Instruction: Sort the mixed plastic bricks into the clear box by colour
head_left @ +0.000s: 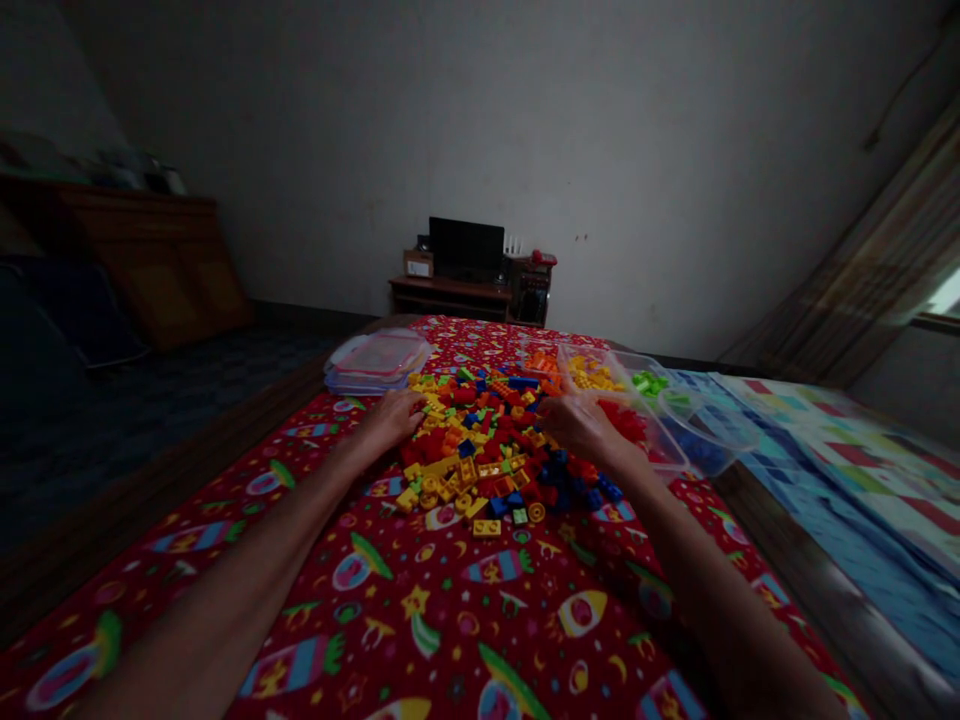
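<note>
A heap of toy building bricks [487,440] in yellow, red, orange, blue and green lies loose on a red patterned cloth [465,620]. At its left edge is my left hand [394,420], fingers curled together against yellow bricks. Over the right side of the heap, my right hand [581,425] has its fingers bent down among the bricks. What either hand grips, if anything, is hidden. Just beyond my right hand stand clear plastic boxes of bricks sorted by colour: orange bricks [544,368], yellow bricks [592,374], green bricks [649,384], red bricks [626,422] and blue bricks [701,445].
Stacked clear lids [379,357] lie behind my left hand. A bed with a blue sheet [832,500] adjoins the right side. By the far wall, a desk [450,292] carries a black monitor [466,248]. A wooden cabinet [161,260] stands at the left.
</note>
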`<state>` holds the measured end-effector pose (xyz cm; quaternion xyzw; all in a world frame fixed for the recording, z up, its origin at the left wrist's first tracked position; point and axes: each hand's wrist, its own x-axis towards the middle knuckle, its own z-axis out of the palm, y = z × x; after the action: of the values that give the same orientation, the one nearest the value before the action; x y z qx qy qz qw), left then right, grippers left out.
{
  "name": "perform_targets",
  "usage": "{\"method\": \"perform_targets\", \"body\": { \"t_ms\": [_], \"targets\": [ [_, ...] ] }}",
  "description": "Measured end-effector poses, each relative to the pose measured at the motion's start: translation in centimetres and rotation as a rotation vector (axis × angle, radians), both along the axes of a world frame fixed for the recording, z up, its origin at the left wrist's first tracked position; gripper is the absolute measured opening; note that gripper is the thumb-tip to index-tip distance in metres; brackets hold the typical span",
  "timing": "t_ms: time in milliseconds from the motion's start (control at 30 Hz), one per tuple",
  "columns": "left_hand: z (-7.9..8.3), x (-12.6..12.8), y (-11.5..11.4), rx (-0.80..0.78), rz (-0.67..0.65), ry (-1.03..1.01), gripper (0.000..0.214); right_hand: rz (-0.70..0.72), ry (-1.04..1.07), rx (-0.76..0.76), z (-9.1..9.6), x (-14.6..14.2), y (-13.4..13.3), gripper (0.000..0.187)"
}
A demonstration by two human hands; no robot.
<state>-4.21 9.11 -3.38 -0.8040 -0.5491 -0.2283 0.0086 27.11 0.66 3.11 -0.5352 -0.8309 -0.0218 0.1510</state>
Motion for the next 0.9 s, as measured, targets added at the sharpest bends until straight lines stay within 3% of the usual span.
{"method": "perform_targets", "body": {
  "t_ms": [100,200,367,467,567,733,900],
  "targets": [
    [-0.5,0.0,0.0,0.039,-0.035,0.012,0.032,0.032,-0.101,0.027,-1.5,-0.5,-0.6,0.023],
    [-0.4,0.3,-0.1,-0.028,-0.030,-0.024,0.040,0.019,-0.190,0.017,-2.1,-0.9,-0.9,0.028],
    [0.1,0.7,0.0,-0.103,-0.039,-0.185,0.046,0.011,-0.235,-0.051,-0.6,-1.6,-1.4,0.027],
    [-0.2,0.7,0.3,-0.016,-0.046,-0.226,0.040,0.007,-0.260,-0.082,0.2,-1.9,-1.7,0.025],
    [-1.0,0.9,0.6,0.100,-0.003,-0.177,0.035,0.024,-0.244,-0.074,0.1,-1.9,-1.9,0.024],
    [-1.4,1.6,0.6,-0.001,-0.074,-0.108,0.036,0.065,-0.149,-0.033,-0.7,-1.4,-1.5,0.019],
    [-0.4,3.1,-0.2,-0.040,-0.106,-0.164,0.035,0.050,-0.158,-0.081,-0.4,-1.3,-0.9,0.020]
  ]
}}
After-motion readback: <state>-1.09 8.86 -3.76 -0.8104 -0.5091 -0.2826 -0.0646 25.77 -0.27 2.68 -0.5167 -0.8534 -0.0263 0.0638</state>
